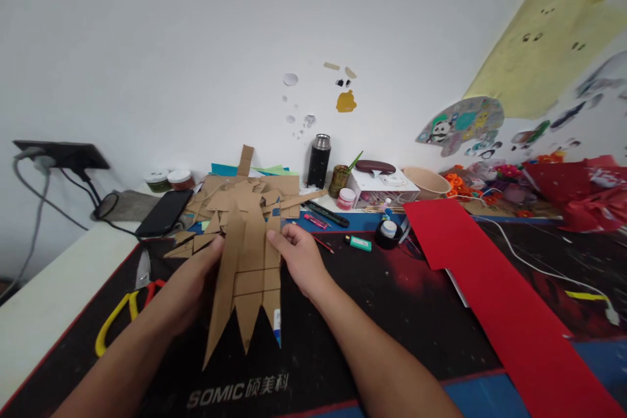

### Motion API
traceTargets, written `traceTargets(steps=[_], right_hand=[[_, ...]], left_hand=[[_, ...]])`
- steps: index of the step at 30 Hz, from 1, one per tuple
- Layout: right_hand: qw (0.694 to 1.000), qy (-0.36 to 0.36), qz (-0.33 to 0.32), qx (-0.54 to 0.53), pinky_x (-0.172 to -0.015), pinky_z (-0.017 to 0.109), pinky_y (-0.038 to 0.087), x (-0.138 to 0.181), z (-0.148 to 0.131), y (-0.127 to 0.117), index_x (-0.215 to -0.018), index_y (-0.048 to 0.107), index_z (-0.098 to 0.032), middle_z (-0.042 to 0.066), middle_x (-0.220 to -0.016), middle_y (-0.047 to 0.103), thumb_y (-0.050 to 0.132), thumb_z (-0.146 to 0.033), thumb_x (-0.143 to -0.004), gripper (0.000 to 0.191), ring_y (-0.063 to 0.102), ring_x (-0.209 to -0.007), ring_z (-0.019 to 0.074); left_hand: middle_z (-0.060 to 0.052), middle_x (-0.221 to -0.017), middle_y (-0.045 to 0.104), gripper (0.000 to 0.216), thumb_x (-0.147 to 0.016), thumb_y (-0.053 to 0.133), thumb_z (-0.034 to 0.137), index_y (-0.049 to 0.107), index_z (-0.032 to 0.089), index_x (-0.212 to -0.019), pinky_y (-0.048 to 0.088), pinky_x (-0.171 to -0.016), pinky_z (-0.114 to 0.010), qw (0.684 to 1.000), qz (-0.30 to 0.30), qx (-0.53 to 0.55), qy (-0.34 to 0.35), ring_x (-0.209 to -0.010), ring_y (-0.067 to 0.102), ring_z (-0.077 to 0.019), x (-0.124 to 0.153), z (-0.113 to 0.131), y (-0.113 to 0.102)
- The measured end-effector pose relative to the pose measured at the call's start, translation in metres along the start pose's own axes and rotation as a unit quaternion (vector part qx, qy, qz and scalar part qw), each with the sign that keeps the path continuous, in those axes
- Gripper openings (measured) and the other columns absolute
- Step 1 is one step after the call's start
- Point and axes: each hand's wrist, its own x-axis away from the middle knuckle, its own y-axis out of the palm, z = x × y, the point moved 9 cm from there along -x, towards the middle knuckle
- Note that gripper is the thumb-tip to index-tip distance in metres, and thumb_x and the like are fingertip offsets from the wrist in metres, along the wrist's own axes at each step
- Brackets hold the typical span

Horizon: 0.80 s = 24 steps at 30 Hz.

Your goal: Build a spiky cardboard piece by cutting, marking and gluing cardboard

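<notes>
A cut brown cardboard piece [249, 248], with long pointed tips at its near end and creases across its middle, is held up over the black desk mat [313, 372]. My left hand [196, 277] grips its left edge, with the fingertips mostly hidden behind the board. At the right edge, my right hand [298, 255] pinches it between thumb and fingers. Scissors [115, 325] with yellow and red handles lie beside my left forearm, which partly covers them. Behind the held piece is a heap of cardboard scraps [289, 184].
A phone [164, 212] lies at the left. Farther back stand a black thermos [319, 163] and a white box [385, 186]. A green-labelled eraser [358, 243], a pink cutter [316, 221] and a black ink pot [388, 232] are near my right hand. Red card [499, 300] stretches across the right.
</notes>
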Motion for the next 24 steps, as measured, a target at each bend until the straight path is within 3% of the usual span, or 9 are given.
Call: traceTargets(steps=[4,9,13,17,21,24], right_hand=[[0.998,-0.026,-0.002,0.05,-0.055,0.027,0.026,0.0,-0.002,0.0,-0.068,0.046,-0.025,-0.009,-0.06,0.037,0.075,-0.056,-0.085,0.046,0.033,-0.058,0.012],[0.993,-0.053,-0.025,0.102,-0.061,0.028,0.035,0.0,-0.003,0.003,-0.08,0.059,-0.022,-0.007,-0.068,0.048,0.072,-0.056,-0.089,0.038,0.043,-0.063,0.0139],[0.983,-0.06,-0.043,0.165,-0.062,0.027,0.035,0.004,-0.005,0.007,-0.09,0.066,-0.021,-0.006,-0.069,0.051,0.069,-0.046,-0.094,0.025,0.045,-0.065,0.014],[0.973,-0.049,-0.054,0.219,-0.06,0.026,0.032,0.007,-0.002,0.011,-0.087,0.066,-0.022,-0.006,-0.067,0.05,0.067,-0.041,-0.097,0.022,0.044,-0.064,0.0143],[0.975,-0.038,-0.071,0.206,-0.062,0.027,0.035,0.009,0.006,0.016,-0.086,0.066,-0.023,-0.004,-0.069,0.057,0.071,-0.045,-0.098,0.026,0.049,-0.067,0.0162],[0.97,-0.045,-0.064,0.232,-0.062,0.027,0.033,0.011,0.004,0.016,-0.083,0.065,-0.023,-0.003,-0.069,0.057,0.071,-0.044,-0.097,0.027,0.047,-0.065,0.0159]], left_hand=[[-0.013,-0.102,0.088,0.061,-0.068,0.097,0.053,0.082,0.019,-0.116,0.069,-0.079,-0.043,0.995,-0.002,-0.098,-0.019,-0.092,0.084,-0.0375,0.004,-0.005,0.005],[-0.013,-0.104,0.088,0.06,-0.068,0.097,0.054,0.082,0.018,-0.113,0.069,-0.082,-0.043,0.997,0.027,-0.075,0.019,-0.093,0.084,-0.0367,0.001,0.002,0.004],[-0.014,-0.11,0.087,0.061,-0.07,0.095,0.056,0.081,0.018,-0.116,0.068,-0.088,-0.044,0.995,0.039,-0.076,0.056,-0.099,0.084,-0.0369,-0.003,0.007,-0.001],[-0.014,-0.104,0.088,0.055,-0.071,0.093,0.051,0.081,0.017,-0.113,0.068,-0.084,-0.043,0.994,0.062,-0.077,0.045,-0.098,0.083,-0.0375,-0.003,0.004,-0.005],[-0.012,-0.101,0.088,0.047,-0.069,0.09,0.047,0.082,0.018,-0.106,0.067,-0.078,-0.042,0.989,0.108,-0.091,0.051,-0.096,0.083,-0.038,-0.002,0.005,-0.011],[-0.012,-0.102,0.088,0.046,-0.07,0.088,0.048,0.083,0.019,-0.106,0.066,-0.08,-0.043,0.986,0.102,-0.116,0.069,-0.1,0.081,-0.0397,-0.004,0.008,-0.013]])
